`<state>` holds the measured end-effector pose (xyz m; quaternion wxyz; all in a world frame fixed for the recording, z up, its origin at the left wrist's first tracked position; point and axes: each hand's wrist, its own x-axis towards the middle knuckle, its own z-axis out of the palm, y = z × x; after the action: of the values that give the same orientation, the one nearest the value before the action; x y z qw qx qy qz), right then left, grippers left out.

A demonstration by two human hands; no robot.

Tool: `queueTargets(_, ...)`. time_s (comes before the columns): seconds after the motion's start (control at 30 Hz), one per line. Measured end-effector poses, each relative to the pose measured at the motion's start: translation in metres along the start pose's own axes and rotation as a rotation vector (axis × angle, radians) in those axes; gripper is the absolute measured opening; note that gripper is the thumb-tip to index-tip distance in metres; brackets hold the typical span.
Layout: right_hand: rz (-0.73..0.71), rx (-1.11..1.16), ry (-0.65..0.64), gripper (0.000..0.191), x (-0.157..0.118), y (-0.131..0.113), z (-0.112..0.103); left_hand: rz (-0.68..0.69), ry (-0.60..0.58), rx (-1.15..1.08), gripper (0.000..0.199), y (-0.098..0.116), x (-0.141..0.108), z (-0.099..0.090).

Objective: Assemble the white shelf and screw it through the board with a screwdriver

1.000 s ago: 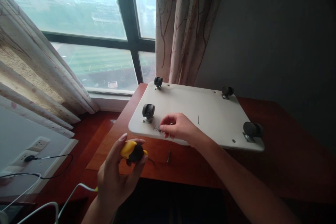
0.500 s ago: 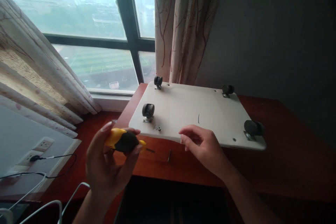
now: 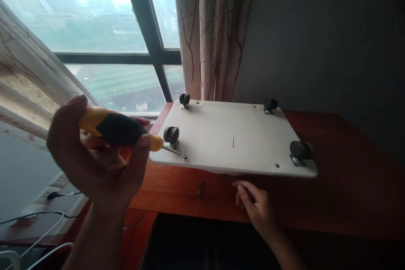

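Observation:
My left hand [image 3: 104, 156] is closed round a yellow and black screwdriver [image 3: 122, 128], raised at the left, its shaft pointing right toward a small bolt [image 3: 184, 156] near the board's front left corner. Whether the tip touches the bolt I cannot tell. The white board [image 3: 221, 135] lies flat with several black casters on it, one of them a front left caster [image 3: 171, 135]. My right hand [image 3: 256, 200] hovers before the board's front edge, thumb and fingers pressed together; anything between them is too small to make out.
A long screw or bit [image 3: 200, 187] lies on the reddish wooden table [image 3: 171, 190] in front of the board. Behind are a window and a curtain [image 3: 215, 29]. Cables and a wall socket [image 3: 44, 196] are at the lower left.
My left hand has risen and moved left, and the screwdriver's shaft now reaches over the board. My right hand has drawn back from the board's edge toward me. The view has shifted slightly.

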<state>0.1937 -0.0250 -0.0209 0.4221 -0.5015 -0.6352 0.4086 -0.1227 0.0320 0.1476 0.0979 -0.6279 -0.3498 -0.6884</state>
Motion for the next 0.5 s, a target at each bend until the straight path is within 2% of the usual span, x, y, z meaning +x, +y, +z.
queueTargets(0.1, 0.037, 0.037, 0.016, 0.034, 0.002, 0.002, 0.001, 0.227, -0.049, 0.114, 0.100, 0.002, 0.004, 0.007)
queueTargets(0.3, 0.098, 0.088, 0.018, 0.037, 0.003, 0.004, 0.002, 0.198, -0.040, 0.130, 0.099, 0.004, 0.001, 0.009)
queueTargets(0.5, 0.110, 0.099, 0.014, 0.039, 0.002, 0.004, 0.002, 0.193, -0.102, 0.103, 0.092, 0.017, 0.004, 0.019)
